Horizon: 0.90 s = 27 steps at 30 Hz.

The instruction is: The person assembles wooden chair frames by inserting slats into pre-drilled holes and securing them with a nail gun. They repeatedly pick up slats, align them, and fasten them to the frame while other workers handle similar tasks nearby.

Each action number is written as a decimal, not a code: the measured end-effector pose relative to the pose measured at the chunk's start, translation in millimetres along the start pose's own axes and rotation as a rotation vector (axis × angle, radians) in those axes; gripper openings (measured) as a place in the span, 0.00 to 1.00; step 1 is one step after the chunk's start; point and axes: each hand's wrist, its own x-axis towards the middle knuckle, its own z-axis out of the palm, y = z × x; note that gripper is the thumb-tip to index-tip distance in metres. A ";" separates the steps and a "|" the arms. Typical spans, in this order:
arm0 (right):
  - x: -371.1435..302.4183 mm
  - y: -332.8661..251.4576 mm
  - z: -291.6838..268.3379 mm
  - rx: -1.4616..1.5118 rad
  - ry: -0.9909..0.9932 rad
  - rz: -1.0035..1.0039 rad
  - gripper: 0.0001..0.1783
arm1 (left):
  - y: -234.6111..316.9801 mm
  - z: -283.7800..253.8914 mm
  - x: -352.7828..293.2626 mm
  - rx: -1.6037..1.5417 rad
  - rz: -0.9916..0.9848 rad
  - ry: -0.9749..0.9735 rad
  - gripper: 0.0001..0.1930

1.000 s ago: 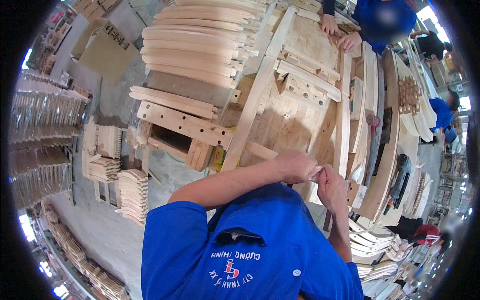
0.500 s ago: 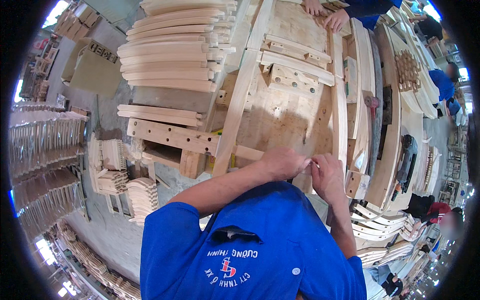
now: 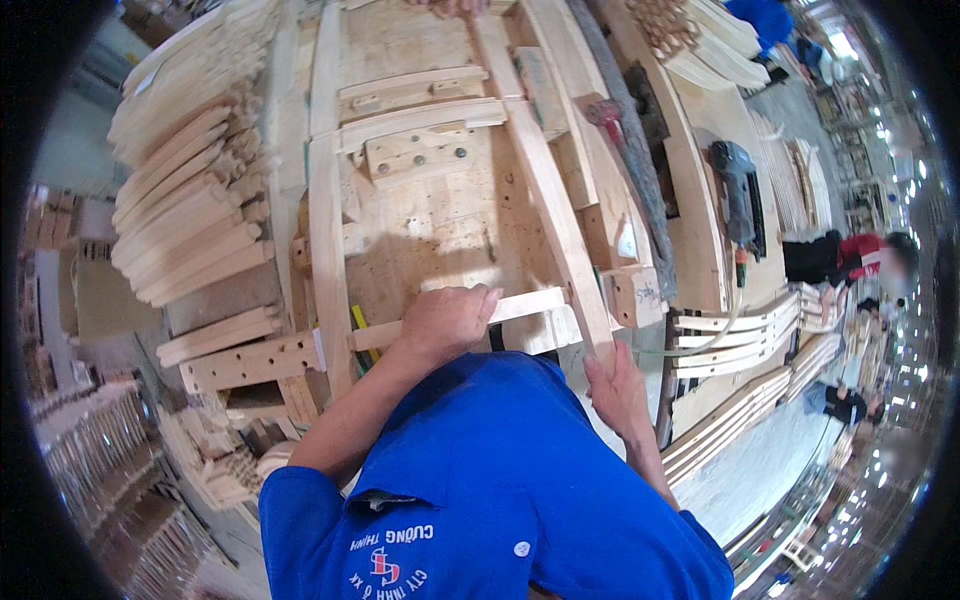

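A pale wooden frame lies on the workbench in front of me, with a left side post [image 3: 327, 230] and a slanting right side post [image 3: 553, 205]. My left hand [image 3: 452, 318] is closed around the near crossbar [image 3: 530, 304], whose right end meets the right post. Lower right, my right hand [image 3: 618, 388] grips the near end of that right post, thumb on its side. Farther up, a curved slat [image 3: 425, 122] spans the two posts, in front of a drilled wooden block [image 3: 418, 158] and another slat [image 3: 412, 88].
Stacked wooden slats [image 3: 190, 200] fill the left side. A red-headed hammer [image 3: 606, 116] and a black power tool [image 3: 735, 190] lie to the right. Curved wooden pieces [image 3: 740, 330] are stacked beyond my right hand. Another person's hand [image 3: 450, 6] touches the frame's far end.
My hands, close together before, have parted: the left onto the near crossbar, the right down to the right post's end. The view has shifted right, and the right post now slants.
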 end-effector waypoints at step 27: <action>-1.3 -17.9 -8.1 -0.056 0.002 -0.132 0.29 | 3.6 -10.4 1.6 -0.036 0.020 0.022 0.29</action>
